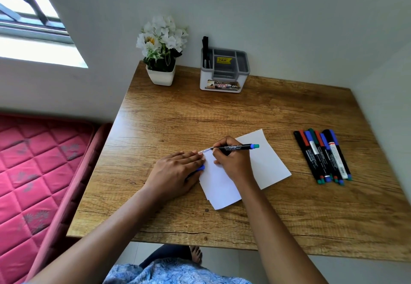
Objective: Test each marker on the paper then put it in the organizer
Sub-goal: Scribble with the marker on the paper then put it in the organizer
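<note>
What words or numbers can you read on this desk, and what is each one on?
"49.00": yellow sticker inside the organizer; its top line is too small.
"OP": label on the organizer's front; the rest is blurred.
Blue handwriting on the paper: too small to read.
Print on the marker in the right hand and on the loose markers: too small.

Matt wood grain on surface point(178, 116), dark streaks. Smooth white matt paper point(266, 163) at centre. Black plastic, slight gloss, on marker point(235, 147) over paper; same on loose markers point(324, 157) at 3 o'clock. White plastic shell, grey matt insert on organizer point(222, 76) at 12 o'clock. Glossy white pot point(160, 76) at 11 o'clock. Pink quilted cloth, slight sheen, on mattress point(33, 161) at 9 o'clock.
</note>
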